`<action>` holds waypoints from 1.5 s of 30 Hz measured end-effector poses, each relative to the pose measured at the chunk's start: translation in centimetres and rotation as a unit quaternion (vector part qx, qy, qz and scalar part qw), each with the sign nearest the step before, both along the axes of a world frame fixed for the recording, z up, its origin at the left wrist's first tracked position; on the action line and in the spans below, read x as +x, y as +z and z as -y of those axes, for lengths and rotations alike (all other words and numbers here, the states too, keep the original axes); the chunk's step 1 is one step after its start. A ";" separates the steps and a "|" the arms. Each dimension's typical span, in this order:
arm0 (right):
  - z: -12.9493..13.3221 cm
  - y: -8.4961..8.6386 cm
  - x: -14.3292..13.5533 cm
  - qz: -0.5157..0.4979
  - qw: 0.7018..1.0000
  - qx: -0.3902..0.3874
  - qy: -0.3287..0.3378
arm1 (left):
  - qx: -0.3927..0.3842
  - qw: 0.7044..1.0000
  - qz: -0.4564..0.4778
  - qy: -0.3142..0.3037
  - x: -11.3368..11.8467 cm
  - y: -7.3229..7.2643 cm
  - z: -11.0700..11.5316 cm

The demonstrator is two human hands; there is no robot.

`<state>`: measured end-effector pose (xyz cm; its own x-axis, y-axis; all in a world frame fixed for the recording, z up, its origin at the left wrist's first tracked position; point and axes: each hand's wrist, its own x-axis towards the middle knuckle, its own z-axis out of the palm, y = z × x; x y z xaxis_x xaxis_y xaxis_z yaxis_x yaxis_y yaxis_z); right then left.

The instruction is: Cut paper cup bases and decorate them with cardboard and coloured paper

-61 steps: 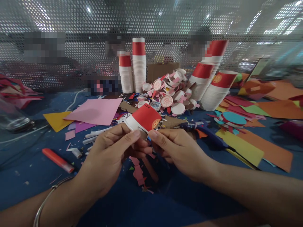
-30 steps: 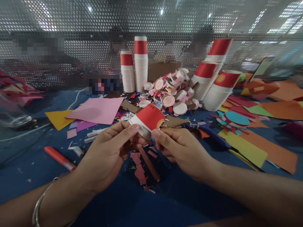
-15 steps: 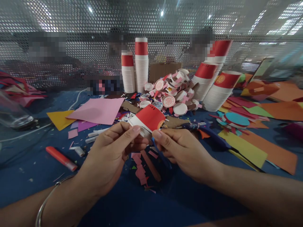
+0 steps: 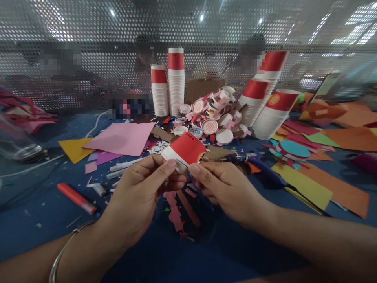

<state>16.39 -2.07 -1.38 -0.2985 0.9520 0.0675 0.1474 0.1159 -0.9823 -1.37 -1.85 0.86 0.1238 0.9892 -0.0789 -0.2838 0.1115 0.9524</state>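
A red and white paper cup (image 4: 188,148) is held tilted on its side in front of me, with dark print on its red band. My left hand (image 4: 153,179) is closed on its white end, thumb on top and fingers underneath. At the cup's right end my right hand (image 4: 216,181) pinches the edge between thumb and fingers, partly covering a yellow emblem. The cup's underside is hidden by my fingers. Below the hands lie pink paper scraps (image 4: 174,214) and a brown strip (image 4: 190,210) on the blue table.
Stacks of paper cups (image 4: 176,90) stand behind, with more stacks (image 4: 272,116) leaning at right. Between them is a pile of decorated paper discs (image 4: 209,126). A blue glue gun (image 4: 266,173) lies right, a red marker (image 4: 76,197) left. Pink paper (image 4: 120,138) lies back left.
The cup and both hands stay nearly in place; the cup has shifted slightly downward. My left forearm has moved a little to the right.
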 end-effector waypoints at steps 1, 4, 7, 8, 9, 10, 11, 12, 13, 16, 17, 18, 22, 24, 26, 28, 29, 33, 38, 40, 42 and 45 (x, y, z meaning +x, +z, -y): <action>-0.1 0.0 0.0 0.004 1.000 0.002 0.000 | 0.001 1.000 0.001 0.005 0.0 0.1 0.0; -0.2 0.0 -0.1 0.007 1.000 0.000 0.003 | 0.004 1.000 0.004 0.016 0.0 0.2 -0.1; -0.3 0.1 -0.2 -0.002 1.000 -0.009 0.006 | 0.006 1.000 0.005 0.012 0.1 0.1 -0.2; -0.3 0.1 -0.2 -0.006 1.000 -0.014 0.005 | 0.009 1.000 0.001 0.007 0.0 0.0 -0.2; -0.2 0.1 -0.3 -0.011 1.000 -0.020 0.003 | 0.013 1.000 -0.005 0.002 0.0 -0.1 -0.2; -0.2 0.1 -0.3 -0.015 1.000 -0.026 0.000 | 0.018 1.000 -0.010 -0.004 0.0 -0.2 -0.2; -0.1 0.1 -0.3 -0.017 0.999 -0.030 -0.002 | 0.023 1.000 -0.013 -0.007 0.0 -0.3 -0.2; -0.1 0.1 -0.4 -0.018 0.999 -0.032 -0.003 | 0.026 0.999 -0.016 -0.010 0.0 -0.4 -0.2; -0.1 0.0 -0.4 -0.017 0.999 -0.030 -0.003 | 0.028 0.999 -0.016 -0.011 0.0 -0.5 -0.1; 0.0 0.0 -0.5 -0.005 1.000 -0.015 -0.006 | 0.025 1.000 -0.016 -0.008 0.0 -0.6 -0.1; -0.1 -0.1 -0.5 -0.001 1.000 -0.012 -0.007 | 0.022 1.000 -0.015 -0.006 0.0 -0.6 -0.1; -0.1 0.0 -0.5 0.003 1.000 -0.012 -0.008 | 0.020 1.000 -0.011 -0.005 0.1 -0.5 -0.1; -0.2 0.0 -0.6 0.010 1.000 -0.015 -0.006 | 0.008 1.000 0.010 0.003 0.1 -0.4 -0.2; -0.3 0.1 -0.7 0.013 1.000 -0.013 -0.006 | 0.002 1.000 0.011 0.007 0.1 -0.4 -0.1; -0.3 0.1 -0.7 0.019 1.000 -0.012 -0.010 | 0.000 1.000 0.005 0.013 0.2 -0.4 -0.1; -0.3 0.0 -0.7 0.025 1.000 -0.011 -0.014 | 0.000 1.000 -0.001 0.016 0.2 -0.4 -0.1; -0.3 0.0 -0.7 0.027 0.999 -0.010 -0.014 | 0.000 1.000 -0.004 0.018 0.2 -0.4 -0.2; -0.3 0.1 -0.8 0.022 1.000 -0.008 -0.009 | 0.009 0.999 -0.022 0.029 0.1 -0.5 -0.3; -0.4 0.3 -0.8 0.028 0.999 0.003 -0.027 | 0.058 0.997 -0.049 0.014 -0.2 -0.6 -0.3; -0.3 0.2 -0.7 0.033 0.999 0.009 -0.031 | 0.066 0.996 -0.061 0.003 -0.2 -0.7 -0.2; -0.2 0.2 -0.7 0.037 0.999 0.015 -0.031 | 0.066 0.996 -0.065 0.000 -0.2 -0.7 -0.2; -0.2 0.1 -0.6 0.040 0.998 0.027 -0.030 | 0.067 0.996 -0.062 0.001 0.0 -0.9 -0.3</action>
<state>15.77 -1.91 -1.31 -0.2472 0.9641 0.0966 0.2342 0.1562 -0.9596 -1.39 -1.52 -0.04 0.1189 0.9921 0.0392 -0.1638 -0.0193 0.9863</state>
